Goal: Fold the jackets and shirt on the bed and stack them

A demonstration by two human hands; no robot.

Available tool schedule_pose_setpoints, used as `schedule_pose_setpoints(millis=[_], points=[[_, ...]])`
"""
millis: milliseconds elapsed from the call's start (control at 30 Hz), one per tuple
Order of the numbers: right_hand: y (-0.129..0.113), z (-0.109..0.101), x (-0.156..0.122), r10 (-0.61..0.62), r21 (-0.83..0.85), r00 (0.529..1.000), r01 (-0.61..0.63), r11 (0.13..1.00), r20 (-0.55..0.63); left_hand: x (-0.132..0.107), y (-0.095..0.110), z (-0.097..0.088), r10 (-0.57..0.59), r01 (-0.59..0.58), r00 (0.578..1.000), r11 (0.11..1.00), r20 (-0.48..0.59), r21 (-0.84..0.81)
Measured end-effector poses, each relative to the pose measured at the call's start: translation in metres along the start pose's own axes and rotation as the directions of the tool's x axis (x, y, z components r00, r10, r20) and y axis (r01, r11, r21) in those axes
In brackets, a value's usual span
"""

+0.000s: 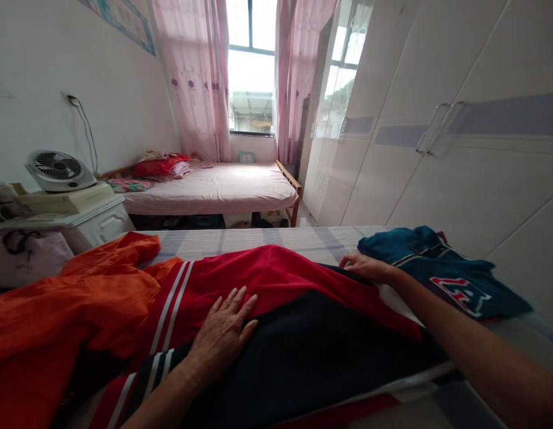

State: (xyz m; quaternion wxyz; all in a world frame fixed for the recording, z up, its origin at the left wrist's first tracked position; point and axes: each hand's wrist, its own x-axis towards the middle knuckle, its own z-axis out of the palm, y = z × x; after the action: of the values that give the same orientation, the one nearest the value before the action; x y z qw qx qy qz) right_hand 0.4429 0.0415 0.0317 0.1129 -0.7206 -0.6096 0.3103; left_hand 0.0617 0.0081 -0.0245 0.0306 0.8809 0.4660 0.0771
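A red and navy garment with white double stripes lies spread across the near bed. My left hand rests flat on it, fingers spread, where the red and navy parts meet. At the garment's far right edge, my right hand has its fingers curled in and closed on the dark cloth; the fingertips are partly hidden. Beyond that hand, to the right, sits a folded teal garment with a red and white letter patch. Bunched orange clothing is heaped to the left, against the striped sleeve or leg end.
The near bed has a pale checked sheet. Past it stands another bed with folded cloths under a window. A fan tops the white cabinet at left. White wardrobes line the right.
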Motion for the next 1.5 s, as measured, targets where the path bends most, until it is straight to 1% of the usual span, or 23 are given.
schedule_pose_setpoints(millis=[33,100,167,200,267,333,433,500,567,633,767,867,933,967,1033,1067,1133,1200,1267,1367,1433,1500], points=[[-0.002,0.001,-0.002,0.009,0.036,0.999,-0.011,0.999,0.051,0.000,0.000,0.001,0.001,-0.001,1.000,1.000,-0.005,-0.003],[-0.007,0.002,-0.006,-0.006,0.144,0.977,-0.025,0.989,0.212,-0.001,-0.001,0.003,0.004,-0.005,1.000,1.000,-0.016,-0.012],[-0.016,0.001,-0.011,-0.060,0.282,0.922,-0.054,0.958,0.382,-0.001,-0.002,0.004,0.009,-0.010,1.000,1.000,-0.025,-0.023],[-0.021,0.001,-0.014,-0.091,0.340,0.893,-0.073,0.938,0.441,-0.001,-0.002,0.004,0.011,-0.012,1.000,0.999,-0.029,-0.030],[-0.031,0.002,-0.019,-0.129,0.414,0.855,-0.107,0.904,0.502,-0.001,-0.001,0.003,0.010,-0.012,0.999,0.999,-0.036,-0.043],[-0.039,0.004,-0.023,-0.140,0.421,0.843,-0.109,0.900,0.519,0.000,0.000,0.000,0.004,-0.006,0.999,0.999,-0.032,-0.053],[-0.043,0.011,-0.024,-0.092,0.326,0.843,-0.102,0.940,0.530,0.000,0.002,-0.003,-0.002,0.002,1.000,0.998,-0.013,-0.056],[-0.042,0.015,-0.023,-0.069,0.271,0.861,-0.082,0.959,0.504,0.000,0.002,-0.003,0.000,0.000,1.000,0.998,-0.014,-0.059],[-0.040,0.017,-0.024,-0.097,0.281,0.887,-0.039,0.959,0.452,-0.001,0.001,-0.001,0.003,-0.005,1.000,0.998,-0.029,-0.064],[-0.038,0.016,-0.027,-0.140,0.326,0.902,-0.001,0.945,0.409,-0.001,0.000,0.001,0.007,-0.010,0.999,0.997,-0.045,-0.072],[-0.039,0.016,-0.032,-0.200,0.358,0.906,0.058,0.932,0.374,-0.001,0.000,0.002,0.000,-0.003,0.999,0.997,-0.037,-0.074],[-0.041,0.023,-0.032,-0.224,0.296,0.908,0.118,0.948,0.355,-0.001,0.001,0.000,-0.004,0.003,1.000,0.998,-0.022,-0.070],[-0.043,0.030,-0.030,-0.236,0.187,0.921,0.184,0.965,0.311,-0.001,0.001,-0.001,0.002,-0.003,1.000,0.998,-0.015,-0.069],[-0.043,0.032,-0.029,-0.243,0.110,0.933,0.221,0.969,0.265,-0.001,0.001,-0.001,0.003,-0.004,1.000,0.998,-0.012,-0.069],[-0.044,0.034,-0.026,-0.258,-0.081,0.957,0.270,0.959,0.134,-0.001,0.001,0.000,0.002,-0.003,1.000,0.998,-0.008,-0.068],[-0.045,0.032,-0.025,-0.271,-0.174,0.961,0.278,0.945,0.061,-0.001,0.000,0.000,0.001,-0.001,1.000,0.998,-0.010,-0.069],[-0.048,0.024,-0.022,-0.288,-0.318,0.954,0.249,0.915,-0.082,-0.001,0.000,0.002,0.000,-0.001,1.000,0.997,-0.022,-0.075],[-0.051,0.010,-0.017,-0.294,-0.397,0.933,0.196,0.897,-0.205,-0.001,0.000,0.004,-0.007,0.004,0.999,0.997,-0.036,-0.082],[-0.055,-0.006,-0.008,-0.309,-0.449,0.899,0.148,0.881,-0.311,-0.002,-0.001,0.006,-0.024,0.020,0.999,0.996,-0.047,-0.084],[-0.059,-0.030,0.009,-0.355,-0.516,0.824,0.091,0.852,-0.441,-0.001,0.000,0.006,-0.042,0.038,0.998,0.996,-0.050,-0.078],[-0.060,-0.043,0.021,-0.350,-0.517,0.760,0.021,0.856,-0.548,-0.001,0.001,0.004,-0.042,0.039,0.999,0.997,-0.031,-0.071],[-0.058,-0.052,0.033,-0.353,-0.489,0.672,-0.015,0.872,-0.651,-0.001,0.001,0.002,-0.042,0.042,0.999,0.997,-0.004,-0.059]])
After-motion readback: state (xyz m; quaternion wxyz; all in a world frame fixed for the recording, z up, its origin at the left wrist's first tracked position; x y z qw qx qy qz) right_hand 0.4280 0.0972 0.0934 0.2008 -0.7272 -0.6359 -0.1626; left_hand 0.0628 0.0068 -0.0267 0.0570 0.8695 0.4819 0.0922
